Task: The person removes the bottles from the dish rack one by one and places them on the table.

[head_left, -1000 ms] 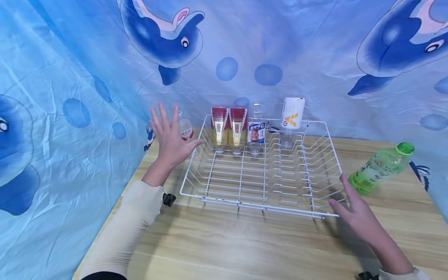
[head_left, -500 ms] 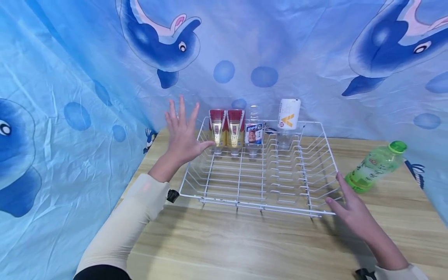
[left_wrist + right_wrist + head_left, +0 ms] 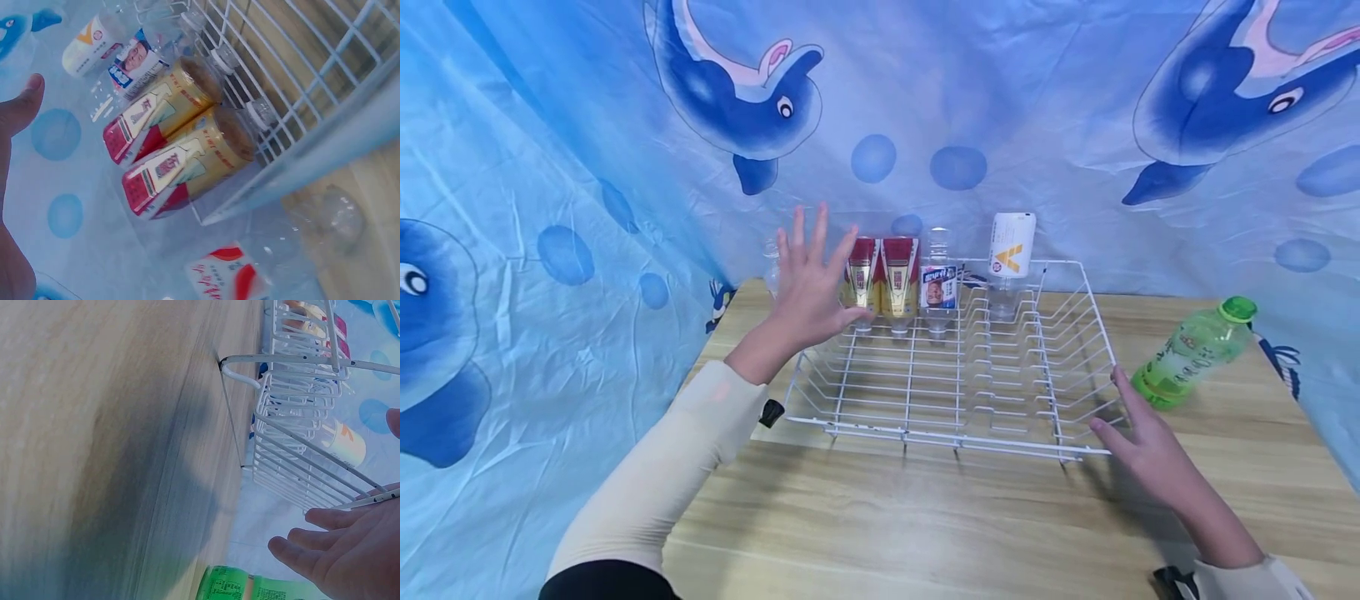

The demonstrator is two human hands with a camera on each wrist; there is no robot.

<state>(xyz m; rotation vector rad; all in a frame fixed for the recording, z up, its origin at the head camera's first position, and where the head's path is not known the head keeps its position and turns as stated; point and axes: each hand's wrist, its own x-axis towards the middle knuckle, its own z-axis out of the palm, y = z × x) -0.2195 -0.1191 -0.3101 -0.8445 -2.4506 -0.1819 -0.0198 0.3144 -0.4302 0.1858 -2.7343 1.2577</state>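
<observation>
My left hand (image 3: 811,296) is raised with fingers spread over the left end of a white wire dish rack (image 3: 940,439), holding nothing. Behind its fingers stand two red-and-gold bottles (image 3: 898,279), cap down at the rack's back. Beside these, also upside down, are a clear bottle with a blue label (image 3: 938,287) and one with a white label (image 3: 1011,246). Outside the rack's left end is a clear bottle with a red-and-white label (image 3: 228,275), mostly hidden by the hand in the head view. My right hand (image 3: 1165,467) rests at the rack's right rim, fingers extended outside it.
A green-capped bottle (image 3: 1191,354) stands on the wooden table (image 3: 880,533) right of the rack, near the right hand. A blue dolphin-patterned curtain (image 3: 820,167) hangs behind and to the left.
My left hand has moved right, from beside the clear bottle with the red-and-white label to in front of the red-and-gold bottles. The right hand stays at the rack's rim. The head view shifts slightly.
</observation>
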